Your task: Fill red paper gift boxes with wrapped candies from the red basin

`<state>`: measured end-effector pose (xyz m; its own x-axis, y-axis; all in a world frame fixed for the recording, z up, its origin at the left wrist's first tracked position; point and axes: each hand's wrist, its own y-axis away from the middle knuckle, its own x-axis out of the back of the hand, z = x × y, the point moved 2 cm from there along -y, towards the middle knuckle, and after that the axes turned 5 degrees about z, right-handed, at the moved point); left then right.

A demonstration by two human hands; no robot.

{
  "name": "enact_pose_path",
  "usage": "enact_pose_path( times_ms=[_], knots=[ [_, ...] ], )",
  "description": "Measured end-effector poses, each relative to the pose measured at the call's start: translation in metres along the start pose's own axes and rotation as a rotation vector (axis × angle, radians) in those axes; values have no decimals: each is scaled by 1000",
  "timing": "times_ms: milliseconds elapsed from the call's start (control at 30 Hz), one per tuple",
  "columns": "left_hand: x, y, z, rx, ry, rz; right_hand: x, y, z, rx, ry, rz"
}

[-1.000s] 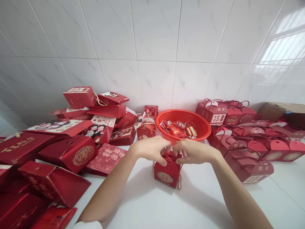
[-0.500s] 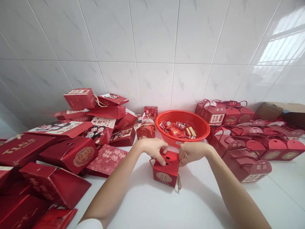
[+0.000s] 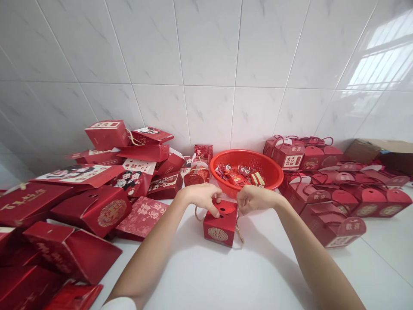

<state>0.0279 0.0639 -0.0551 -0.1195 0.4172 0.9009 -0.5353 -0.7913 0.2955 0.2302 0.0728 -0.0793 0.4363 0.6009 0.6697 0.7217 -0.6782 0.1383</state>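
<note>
A small red gift box (image 3: 211,224) stands upright on the white surface before me, with a round gold emblem on its front. Its top shows dark holes, and a beige twisted cord (image 3: 239,232) hangs loose at its right side, with a loop at the left. My left hand (image 3: 204,199) grips the left of the box, the thumb pressing on the top flap. At the back right edge my right hand (image 3: 256,200) is closed, its curled fingers against the box; the far fingertips are hidden.
Just behind stands a red plastic basket (image 3: 222,187) of wrapped sweets. Red boxes (image 3: 108,211) are heaped at the left. Handled red boxes (image 3: 342,230) stand in rows at the right, near a brown carton (image 3: 361,150). A tiled wall (image 3: 206,112) closes the back.
The gift box has shifted slightly left and away from me, with both hands moving along. More of the cord loop shows at its left.
</note>
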Motion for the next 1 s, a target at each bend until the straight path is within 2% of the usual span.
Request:
enact_pose_path(
  times_ms=[133,267,367,467,533,633,733,800,900,1000],
  knots=[
    [0,2,1,15,-11,11,-9,-5,4,59,109,-194],
    [2,4,2,38,-26,11,-12,-11,8,61,56,-191],
    [2,4,1,47,-37,19,-10,-10,6,0,-156,-156],
    [2,5,1,71,-43,45,-3,-3,-7,7,-465,-37],
    [3,7,7,78,29,132,3,5,-19,77,-614,91],
    [8,18,23,-33,369,305,10,17,-35,183,-696,256],
    [13,31,40,-188,750,389,13,28,-47,198,-645,423],
    [14,38,47,-235,884,405,12,33,-54,187,-581,498],
    [13,44,52,-289,963,362,5,37,-62,163,-430,574],
    [12,47,59,-327,967,347,-3,38,-68,123,-169,707]
  ],
)
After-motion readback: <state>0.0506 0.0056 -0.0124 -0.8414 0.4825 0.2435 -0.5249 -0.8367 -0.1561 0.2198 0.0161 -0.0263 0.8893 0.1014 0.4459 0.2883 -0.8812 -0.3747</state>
